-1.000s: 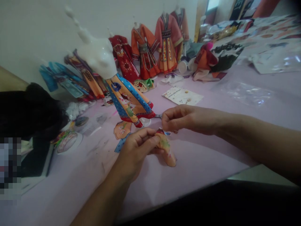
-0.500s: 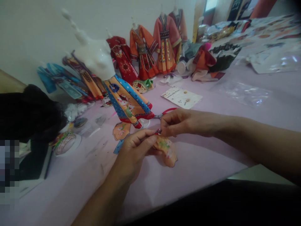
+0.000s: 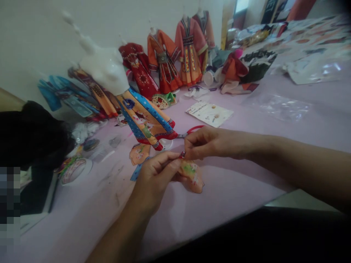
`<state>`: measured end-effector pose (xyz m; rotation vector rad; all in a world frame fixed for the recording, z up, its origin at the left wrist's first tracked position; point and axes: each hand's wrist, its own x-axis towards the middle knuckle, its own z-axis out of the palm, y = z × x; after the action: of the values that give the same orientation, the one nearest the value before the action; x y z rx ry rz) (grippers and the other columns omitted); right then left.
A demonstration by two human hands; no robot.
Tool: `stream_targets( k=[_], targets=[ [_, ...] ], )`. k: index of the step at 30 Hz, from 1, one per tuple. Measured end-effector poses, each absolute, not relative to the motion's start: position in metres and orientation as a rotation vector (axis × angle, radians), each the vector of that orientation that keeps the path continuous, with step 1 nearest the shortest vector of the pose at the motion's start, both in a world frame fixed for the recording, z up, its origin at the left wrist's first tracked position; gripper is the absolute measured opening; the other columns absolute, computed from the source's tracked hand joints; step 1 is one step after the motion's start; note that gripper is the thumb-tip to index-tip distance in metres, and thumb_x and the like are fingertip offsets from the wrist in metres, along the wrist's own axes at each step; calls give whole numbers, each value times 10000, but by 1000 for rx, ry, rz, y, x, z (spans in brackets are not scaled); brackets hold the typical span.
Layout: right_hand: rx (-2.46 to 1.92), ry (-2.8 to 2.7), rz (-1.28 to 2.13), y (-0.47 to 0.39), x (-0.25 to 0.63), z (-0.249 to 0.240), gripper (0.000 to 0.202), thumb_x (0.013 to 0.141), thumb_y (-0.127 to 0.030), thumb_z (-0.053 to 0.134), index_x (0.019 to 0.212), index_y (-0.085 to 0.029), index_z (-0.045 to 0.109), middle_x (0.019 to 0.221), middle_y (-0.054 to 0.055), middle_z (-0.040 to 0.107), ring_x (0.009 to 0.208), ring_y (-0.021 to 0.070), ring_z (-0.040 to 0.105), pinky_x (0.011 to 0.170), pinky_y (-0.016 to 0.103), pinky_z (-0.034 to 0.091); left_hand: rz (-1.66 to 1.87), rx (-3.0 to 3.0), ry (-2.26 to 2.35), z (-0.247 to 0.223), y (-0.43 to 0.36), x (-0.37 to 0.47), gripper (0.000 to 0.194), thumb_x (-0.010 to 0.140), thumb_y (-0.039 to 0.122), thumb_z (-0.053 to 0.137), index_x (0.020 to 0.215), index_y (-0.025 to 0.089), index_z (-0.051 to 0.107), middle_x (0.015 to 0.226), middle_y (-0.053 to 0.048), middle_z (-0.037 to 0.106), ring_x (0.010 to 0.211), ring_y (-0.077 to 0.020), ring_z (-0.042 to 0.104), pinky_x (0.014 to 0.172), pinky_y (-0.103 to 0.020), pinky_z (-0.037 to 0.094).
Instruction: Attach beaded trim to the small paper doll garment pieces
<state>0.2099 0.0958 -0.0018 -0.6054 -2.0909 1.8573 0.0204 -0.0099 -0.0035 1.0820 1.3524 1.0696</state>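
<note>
My left hand (image 3: 156, 175) pinches the red trimmed edge of an orange floral fabric piece (image 3: 194, 178), which hangs below the fingers. My right hand (image 3: 201, 143) is closed at the same red edge, thumb and finger pressed together; what lies between its fingertips is too small to make out. Just behind the hands lie scissors with a red handle (image 3: 195, 128). A white doll torso (image 3: 105, 67) wearing an orange and blue skirt (image 3: 148, 120) leans beyond the left hand. Beside that hand rest another orange floral piece (image 3: 139, 153) and a blue scrap (image 3: 138, 171).
Small robes, among them an orange one (image 3: 163, 60), stand along the wall. A card with trinkets (image 3: 210, 112) and a clear plastic bag (image 3: 285, 106) lie behind my right arm. Tape rolls (image 3: 75, 171) and a dark object (image 3: 35, 135) are at left.
The view has shifted slightly, so most things appear a little further left. Both hands keep hold at the red edge, and the fabric piece hangs at a slightly different angle.
</note>
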Motion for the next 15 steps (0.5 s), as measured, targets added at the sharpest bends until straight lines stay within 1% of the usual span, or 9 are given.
stream_targets(
  k=[6, 11, 15],
  targets=[
    [-608, -2101, 1832, 96, 210, -3, 235, 875, -361, 699, 766, -165, 629, 740, -20, 524, 716, 126, 446, 662, 264, 356, 1046, 1101, 1314, 0, -10, 22, 114, 839, 293, 754, 892, 192, 754, 737, -4, 756, 629, -176, 720, 659, -299, 608],
    [-638, -2084, 1852, 95, 209, -4, 211, 874, -333, 695, 769, -164, 627, 744, -18, 535, 723, 129, 457, 670, 272, 358, 1107, 1057, 1396, 4, -15, 29, 27, 857, 213, 726, 866, 202, 750, 705, 25, 735, 643, -146, 702, 657, -257, 588],
    [-626, -2038, 1909, 94, 209, -4, 201, 880, -311, 682, 758, -162, 626, 734, -22, 533, 709, 121, 450, 668, 271, 347, 1091, 1089, 1399, 5, -16, 30, 42, 858, 232, 730, 860, 198, 755, 715, 14, 726, 650, -156, 697, 657, -273, 593]
  ],
)
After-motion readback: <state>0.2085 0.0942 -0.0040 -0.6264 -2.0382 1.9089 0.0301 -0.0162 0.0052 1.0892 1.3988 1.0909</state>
